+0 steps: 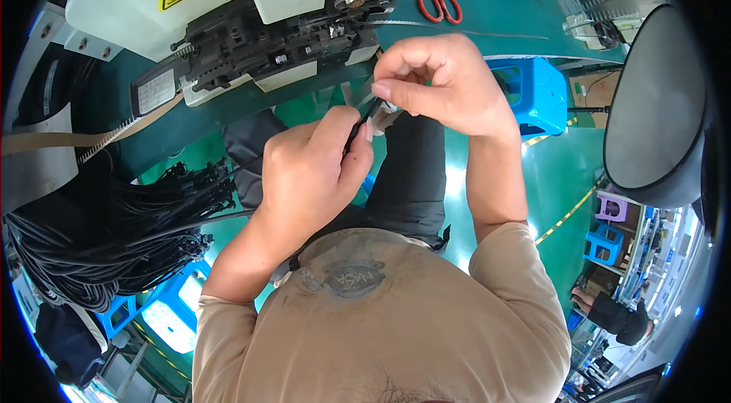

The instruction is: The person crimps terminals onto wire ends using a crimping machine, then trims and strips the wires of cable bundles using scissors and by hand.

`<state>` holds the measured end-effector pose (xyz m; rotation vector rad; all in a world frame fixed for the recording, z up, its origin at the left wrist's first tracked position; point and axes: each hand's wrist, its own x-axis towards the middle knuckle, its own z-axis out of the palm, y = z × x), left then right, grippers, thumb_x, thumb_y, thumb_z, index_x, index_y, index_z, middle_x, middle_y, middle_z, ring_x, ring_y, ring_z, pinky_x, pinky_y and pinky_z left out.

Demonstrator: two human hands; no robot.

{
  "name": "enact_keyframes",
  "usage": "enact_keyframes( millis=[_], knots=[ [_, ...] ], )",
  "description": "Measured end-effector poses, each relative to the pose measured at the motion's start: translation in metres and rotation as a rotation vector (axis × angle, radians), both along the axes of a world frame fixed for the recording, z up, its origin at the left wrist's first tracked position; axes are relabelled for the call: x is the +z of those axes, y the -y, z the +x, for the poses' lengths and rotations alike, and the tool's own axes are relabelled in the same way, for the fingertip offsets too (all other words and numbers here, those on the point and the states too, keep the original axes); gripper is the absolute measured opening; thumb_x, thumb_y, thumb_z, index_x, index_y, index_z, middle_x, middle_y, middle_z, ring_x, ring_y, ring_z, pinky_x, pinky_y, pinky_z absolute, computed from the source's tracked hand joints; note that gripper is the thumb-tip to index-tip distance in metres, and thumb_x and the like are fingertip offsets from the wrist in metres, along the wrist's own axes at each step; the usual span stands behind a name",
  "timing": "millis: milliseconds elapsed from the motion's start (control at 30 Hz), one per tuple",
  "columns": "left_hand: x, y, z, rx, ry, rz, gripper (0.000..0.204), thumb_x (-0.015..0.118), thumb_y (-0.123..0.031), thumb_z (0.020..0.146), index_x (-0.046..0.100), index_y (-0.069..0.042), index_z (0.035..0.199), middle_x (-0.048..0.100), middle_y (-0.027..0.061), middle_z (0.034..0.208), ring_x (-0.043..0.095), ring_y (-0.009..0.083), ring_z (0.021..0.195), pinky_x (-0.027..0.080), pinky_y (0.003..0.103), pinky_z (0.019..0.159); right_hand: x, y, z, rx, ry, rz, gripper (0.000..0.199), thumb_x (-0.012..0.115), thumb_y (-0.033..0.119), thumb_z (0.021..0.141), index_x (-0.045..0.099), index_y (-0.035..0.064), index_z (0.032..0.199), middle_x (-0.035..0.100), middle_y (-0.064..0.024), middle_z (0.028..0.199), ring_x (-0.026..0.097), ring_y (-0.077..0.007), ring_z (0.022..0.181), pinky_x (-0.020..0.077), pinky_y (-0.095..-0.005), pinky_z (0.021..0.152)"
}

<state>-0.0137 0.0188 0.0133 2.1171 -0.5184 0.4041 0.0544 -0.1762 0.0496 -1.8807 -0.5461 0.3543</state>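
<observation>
My left hand (312, 163) is closed round a thin black cable (374, 108), gripping it between thumb and forefinger above my lap. The cable's short end slants up toward my right hand (453, 87). There the thumb and forefinger pinch at the tip of the cable, and the other fingers are curled. Small pale bits show beside the tip, too small to make out. A machine with a black metal mechanism (259, 49) stands just beyond both hands, on the green bench.
A large bundle of black cables (91, 228) hangs at the left. Red-handled scissors (440, 3) lie on the bench (502, 14). A blue stool (544, 98) stands at the right, near a round grey disc-shaped object (653, 106). Another person (620, 319) is far right.
</observation>
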Motion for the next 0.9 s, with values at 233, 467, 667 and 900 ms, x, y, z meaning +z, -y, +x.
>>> enact_keyframes(
  millis=[233,467,667,900],
  knots=[
    [0.0,0.006,0.002,0.085,-0.097,-0.039,0.007,0.065,-0.004,0.088,0.058,-0.002,0.086,0.053,0.0099,0.055,0.053,0.0191,0.044,0.04,0.03,0.045,-0.03,-0.029,-0.018,-0.39,-0.163,0.365,0.008,0.068,0.008,0.088,0.067,0.0008,0.084,0.063,0.0007,0.068,0.05,-0.0037,0.053,0.0365,-0.0205,0.047],
    [0.003,0.012,0.017,0.214,-0.053,-0.03,0.016,0.063,-0.007,0.088,0.05,-0.004,0.078,0.053,0.0111,0.05,0.058,0.0283,0.043,0.044,0.037,0.04,-0.059,-0.055,-0.022,-0.558,-0.356,0.784,0.015,0.062,0.014,0.093,0.066,0.0032,0.084,0.064,-0.0019,0.071,0.052,-0.0071,0.053,0.0361,-0.021,0.047],
    [0.004,0.011,0.029,0.254,-0.127,-0.103,0.014,0.062,-0.008,0.088,0.053,-0.003,0.079,0.057,0.0134,0.054,0.061,0.03,0.046,0.047,0.038,0.044,-0.055,-0.061,-0.017,-0.521,-0.305,0.766,0.019,0.063,0.016,0.094,0.067,0.0029,0.081,0.066,-0.0031,0.072,0.054,-0.0079,0.054,0.0375,-0.0209,0.047],
    [0.01,0.011,0.037,0.239,-0.373,-0.334,0.014,0.061,-0.008,0.089,0.058,0.001,0.079,0.061,0.015,0.057,0.064,0.0265,0.049,0.047,0.034,0.046,-0.061,-0.065,-0.005,-0.505,-0.397,0.797,0.021,0.064,0.016,0.093,0.068,0.002,0.078,0.064,-0.0035,0.066,0.052,-0.0083,0.051,0.0353,-0.0214,0.045]
  ],
)
